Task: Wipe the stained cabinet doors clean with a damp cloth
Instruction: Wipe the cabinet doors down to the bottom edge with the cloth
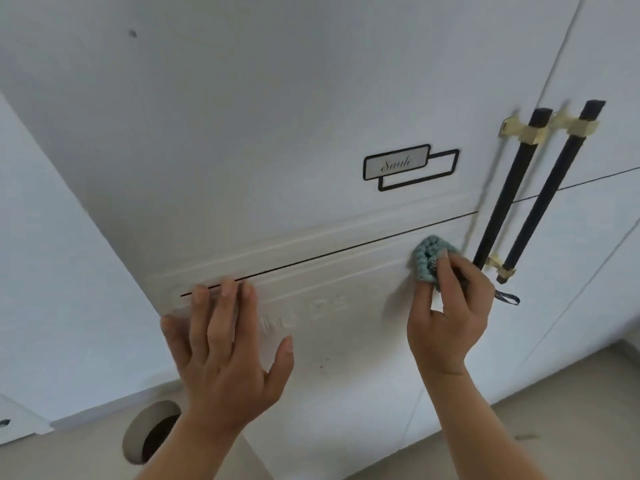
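White cabinet doors fill the view, seen from above at a steep slant. The right hand [450,306] is closed around a bunched teal cloth [429,258], thumb and fingers pinching it so the wad pokes out past the fingertips and presses on the lower door [346,341], just under the dark gap that divides it from the upper door [242,133]. A small dark loop [507,297] (part of the cloth, it seems) hangs out behind the hand. The left hand [225,348] lies flat and wide open on the same lower door, holding nothing, fingers spread with the tips reaching the gap and the thumb stuck out to the side. Between the two hands the door shows faint pale marks and a few tiny dark specks. On the upper door sits a black-outlined label [410,166] with script lettering too blurred to read surely. Just right of the cloth run two long black handles [509,199] with brass-coloured brackets, side by side. A round hole [152,433] opens in the surface below the left wrist, and beige floor [571,403] shows at lower right.
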